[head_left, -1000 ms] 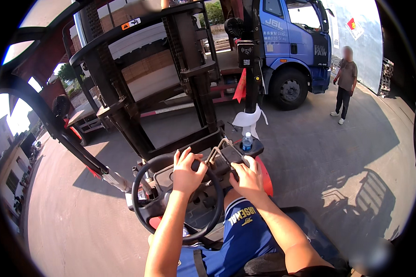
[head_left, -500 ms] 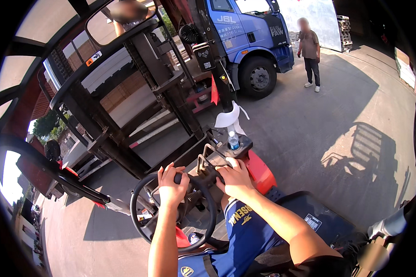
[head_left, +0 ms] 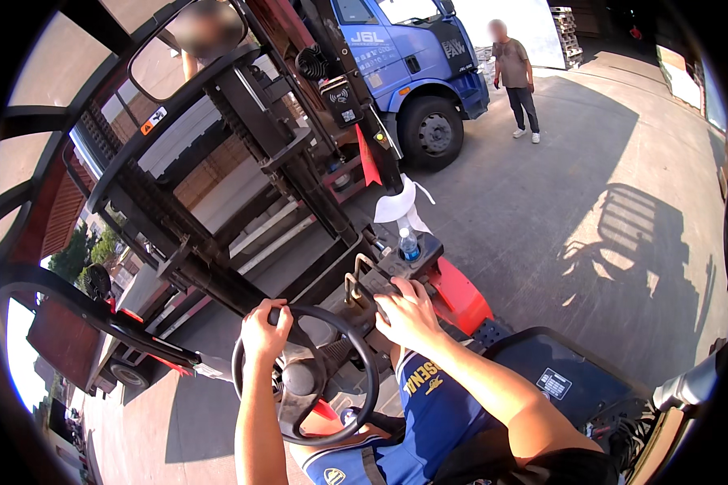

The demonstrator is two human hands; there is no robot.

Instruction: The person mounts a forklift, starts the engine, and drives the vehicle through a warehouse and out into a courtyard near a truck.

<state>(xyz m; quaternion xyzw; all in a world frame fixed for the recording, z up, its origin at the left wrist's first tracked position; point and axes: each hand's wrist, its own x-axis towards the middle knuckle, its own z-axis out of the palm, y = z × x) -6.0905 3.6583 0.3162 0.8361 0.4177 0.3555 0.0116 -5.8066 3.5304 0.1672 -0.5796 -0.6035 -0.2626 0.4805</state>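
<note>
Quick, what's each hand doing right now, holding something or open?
Left hand: closed on the knob of the steering wheel.
Right hand: half-curled near the control levers; whether it grips anything underneath cannot be told.

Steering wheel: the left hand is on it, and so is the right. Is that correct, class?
No: in the head view, the right hand is off the steering wheel, beside the levers. The left hand is indeed on the steering wheel.

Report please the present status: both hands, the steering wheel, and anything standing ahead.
Left hand gripping steering wheel, upper left. Right hand by the levers, exact grip hidden. Blue truck and standing person ahead, to the right.
</note>
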